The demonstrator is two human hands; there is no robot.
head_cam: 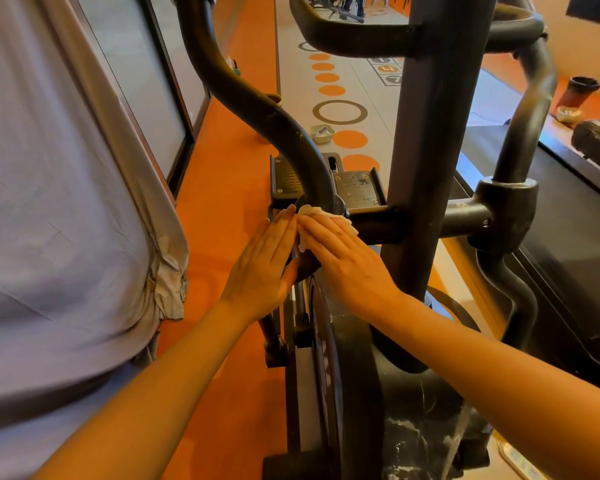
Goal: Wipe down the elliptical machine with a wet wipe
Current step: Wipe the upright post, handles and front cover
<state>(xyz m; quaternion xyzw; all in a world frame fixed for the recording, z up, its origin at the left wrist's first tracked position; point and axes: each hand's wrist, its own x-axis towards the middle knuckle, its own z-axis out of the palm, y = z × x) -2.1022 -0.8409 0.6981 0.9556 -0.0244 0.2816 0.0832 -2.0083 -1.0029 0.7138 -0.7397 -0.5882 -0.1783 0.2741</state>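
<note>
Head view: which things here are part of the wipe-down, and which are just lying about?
In the job:
- wet wipe, pressed under the straight fingers of the right hand
- left hand, flat against the joint beside it
- elliptical machine, wiped at the swing-arm pivot

Lying about:
- small white tray on the floor
- dark cup at far right
- grey curtain at left

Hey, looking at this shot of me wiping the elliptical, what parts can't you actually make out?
All in the head view:
- Wet wipe: mostly covered by the right hand.
- The joint being wiped: hidden under the right hand and the left hand.
- Elliptical machine: upper column and handlebars cut off by the top edge.
- Label on the pedal: too small to read.
</note>
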